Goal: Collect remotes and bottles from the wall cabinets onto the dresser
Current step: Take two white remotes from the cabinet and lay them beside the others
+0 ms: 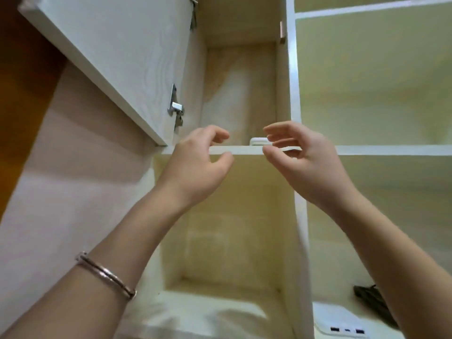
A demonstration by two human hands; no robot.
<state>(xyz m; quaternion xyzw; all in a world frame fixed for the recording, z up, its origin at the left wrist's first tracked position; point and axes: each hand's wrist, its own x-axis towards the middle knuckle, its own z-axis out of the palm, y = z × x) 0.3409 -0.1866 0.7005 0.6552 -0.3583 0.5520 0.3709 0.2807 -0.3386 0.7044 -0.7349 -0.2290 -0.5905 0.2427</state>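
I look up into an open wall cabinet. A white remote (258, 141) lies on the upper shelf (234, 150), only its front end showing above the shelf edge. My right hand (303, 159) is raised just right of it, fingers apart, fingertips nearly touching the remote. My left hand (199, 162) is raised at the shelf edge to the left, fingers curled and apart, holding nothing. No bottle shows.
The cabinet door (110, 62) hangs open at upper left with metal hinges (175, 106). Open shelf compartments (381, 77) stand to the right. At lower right lie a white device with ports (342, 324) and a dark object (371, 302).
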